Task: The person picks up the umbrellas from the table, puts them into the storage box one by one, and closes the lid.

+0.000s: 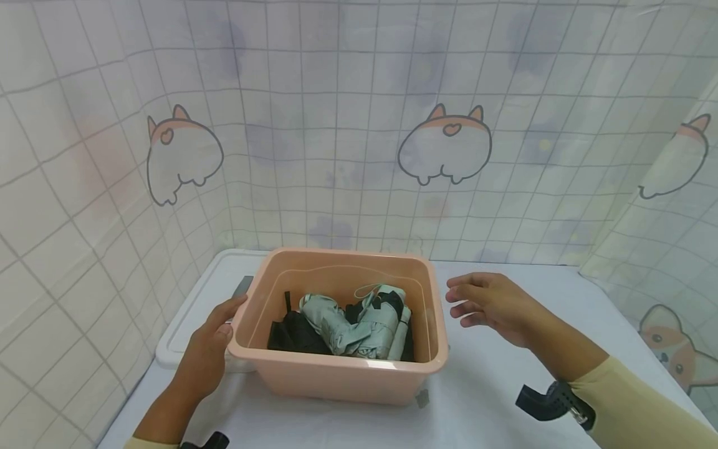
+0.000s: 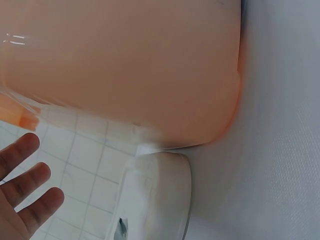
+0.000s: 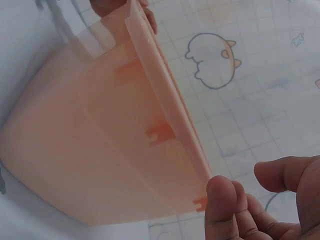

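Observation:
A peach plastic basin stands on the white-covered table. In it lie grey-green bundles of folded fabric, one with a thin cord loop, and black fabric beside them; they look like folded umbrellas. My left hand is at the basin's left rim, fingertips reaching along it; in the left wrist view its fingers are spread and fairly straight. To the right of the basin, my right hand hovers apart from the rim, fingers loosely bent, holding nothing.
A white lidded box with a grey patch stands behind and left of the basin, partly hidden by it. A small grey patch shows on the tablecloth. Grid-patterned curtains with corgi drawings enclose the back and sides.

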The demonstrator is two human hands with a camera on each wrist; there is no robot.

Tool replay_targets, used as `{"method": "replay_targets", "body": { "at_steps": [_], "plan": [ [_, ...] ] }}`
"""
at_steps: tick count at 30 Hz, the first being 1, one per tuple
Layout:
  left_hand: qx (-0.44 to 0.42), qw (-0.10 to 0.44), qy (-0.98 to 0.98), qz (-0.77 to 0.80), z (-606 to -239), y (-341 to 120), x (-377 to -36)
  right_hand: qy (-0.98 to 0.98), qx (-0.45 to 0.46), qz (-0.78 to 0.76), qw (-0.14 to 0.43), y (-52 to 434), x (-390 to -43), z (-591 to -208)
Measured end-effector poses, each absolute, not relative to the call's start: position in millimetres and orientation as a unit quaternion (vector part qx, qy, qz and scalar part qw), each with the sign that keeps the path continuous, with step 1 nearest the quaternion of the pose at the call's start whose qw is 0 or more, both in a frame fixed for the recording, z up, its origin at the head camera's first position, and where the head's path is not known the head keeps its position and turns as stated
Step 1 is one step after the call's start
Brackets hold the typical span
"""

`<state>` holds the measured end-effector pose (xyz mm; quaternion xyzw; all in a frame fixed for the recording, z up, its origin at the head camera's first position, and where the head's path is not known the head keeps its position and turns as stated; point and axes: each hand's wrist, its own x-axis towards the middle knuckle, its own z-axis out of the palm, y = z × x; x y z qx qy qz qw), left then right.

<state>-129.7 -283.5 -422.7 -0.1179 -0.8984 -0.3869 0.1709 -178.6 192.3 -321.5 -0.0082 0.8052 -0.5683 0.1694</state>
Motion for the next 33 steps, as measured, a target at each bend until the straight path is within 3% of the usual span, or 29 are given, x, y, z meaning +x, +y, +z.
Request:
{"method": "replay_targets", "body": {
  "at_steps": [7, 12, 20, 28, 33],
  "plan": [
    [-0.128, 0.171, -0.892, -0.398, -425, -285, -131, 0.818, -0.012, -0.553, 0.156, 200, -177, -333],
    [-0.133, 0.178, -0.894, -0.389, -425, -285, -132, 0.852, -0.058, -0.511, 0.102, 200, -166, -342],
    [-0.135, 0.181, -0.896, -0.383, -423, -285, -131, 0.914, -0.149, -0.376, -0.04, 194, -134, -356],
    [-0.138, 0.185, -0.894, -0.383, -423, -286, -131, 0.863, -0.36, -0.248, -0.254, 194, -116, -380],
    [-0.138, 0.187, -0.892, -0.388, -426, -287, -132, 0.796, -0.444, -0.239, -0.334, 187, -114, -388]
  ]
}}
